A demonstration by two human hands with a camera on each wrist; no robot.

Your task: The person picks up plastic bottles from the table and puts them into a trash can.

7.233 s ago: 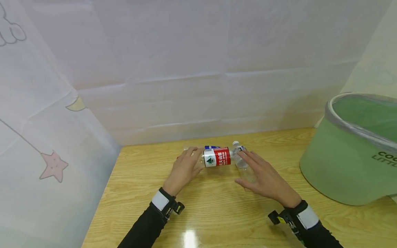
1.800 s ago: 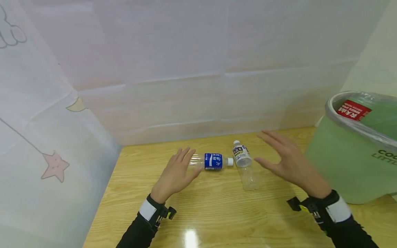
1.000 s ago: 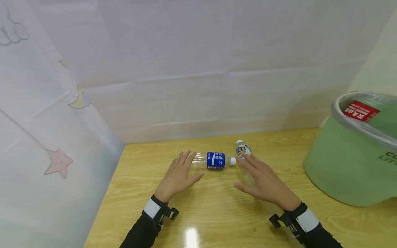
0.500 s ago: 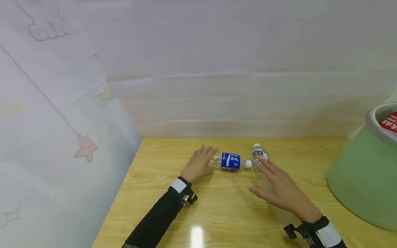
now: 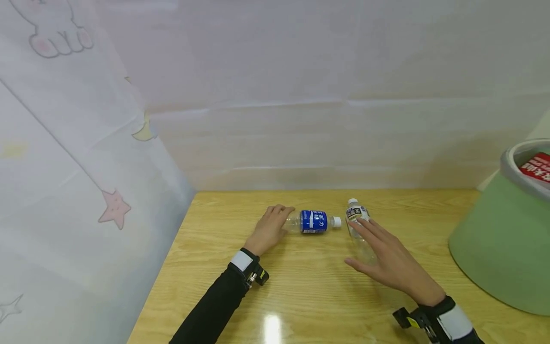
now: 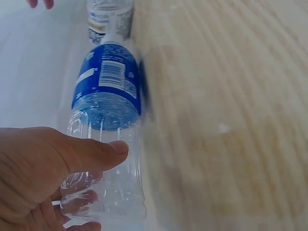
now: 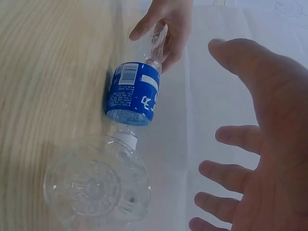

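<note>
Blue-labelled bottle (image 5: 312, 221) gripped by left hand (image 5: 270, 230); right hand (image 5: 388, 260) spread over white-labelled bottle (image 5: 357, 224).

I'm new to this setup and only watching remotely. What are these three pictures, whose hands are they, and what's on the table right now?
These are a person's bare hands, with one camera on the head and one on each wrist. The wide picture is the head view; the close-ups come from the wrists. On the wooden table lie two empty plastic bottles. The left hand has its grip round the base of the blue-label bottle. The right hand is spread open over the white-label bottle, holding nothing. A green bin stands at the right.
</note>
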